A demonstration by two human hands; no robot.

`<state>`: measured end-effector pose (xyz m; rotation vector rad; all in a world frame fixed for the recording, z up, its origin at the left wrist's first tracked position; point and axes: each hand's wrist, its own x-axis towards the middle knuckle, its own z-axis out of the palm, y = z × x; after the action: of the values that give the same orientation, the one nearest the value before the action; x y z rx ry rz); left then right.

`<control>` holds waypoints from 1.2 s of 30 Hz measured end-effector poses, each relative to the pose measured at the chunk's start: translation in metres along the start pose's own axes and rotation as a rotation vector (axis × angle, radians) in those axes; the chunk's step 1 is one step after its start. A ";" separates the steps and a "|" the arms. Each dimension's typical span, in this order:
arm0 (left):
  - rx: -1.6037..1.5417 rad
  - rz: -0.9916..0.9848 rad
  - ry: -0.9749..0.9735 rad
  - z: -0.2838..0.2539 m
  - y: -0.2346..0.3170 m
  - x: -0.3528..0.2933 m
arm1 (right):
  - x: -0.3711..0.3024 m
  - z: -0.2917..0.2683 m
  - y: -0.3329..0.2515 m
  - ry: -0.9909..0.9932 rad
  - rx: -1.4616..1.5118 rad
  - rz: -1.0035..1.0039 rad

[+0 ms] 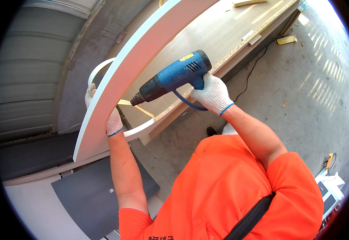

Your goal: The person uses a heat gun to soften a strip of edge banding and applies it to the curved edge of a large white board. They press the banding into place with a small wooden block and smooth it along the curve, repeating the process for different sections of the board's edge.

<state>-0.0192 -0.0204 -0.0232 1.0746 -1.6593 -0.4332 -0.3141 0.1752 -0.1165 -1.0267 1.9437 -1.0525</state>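
Leftmost, a pale strip (96, 69) bends in a loop beside the fingers of the left hand (114, 122). A curved white board (122, 76) hides most of that hand, so I cannot tell whether it grips board or strip; its reach behind probably steadies one of them. Between the hands, a blue heat gun (178, 76) has its dark nozzle angled toward the left hand, likely to send heat close by. The right hand (213, 94) is wrapped round the handle, and a black cord (258, 59) lies to its right, presumably away from the hot end.
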 end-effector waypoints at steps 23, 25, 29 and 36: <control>0.014 0.012 -0.022 0.003 -0.001 0.007 | -0.005 0.005 0.012 -0.011 0.028 0.026; 0.013 0.013 -0.028 0.003 0.000 0.008 | -0.004 0.012 0.021 -0.017 -0.007 0.031; 0.018 0.007 -0.036 0.003 -0.002 0.011 | -0.007 0.019 0.032 -0.046 -0.055 0.068; -0.052 -0.023 -0.108 0.003 0.000 0.026 | -0.005 0.039 0.054 -0.113 -0.146 0.161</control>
<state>-0.0225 -0.0425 -0.0089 1.0489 -1.7223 -0.5548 -0.2964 0.1856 -0.1798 -0.9674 1.9962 -0.7578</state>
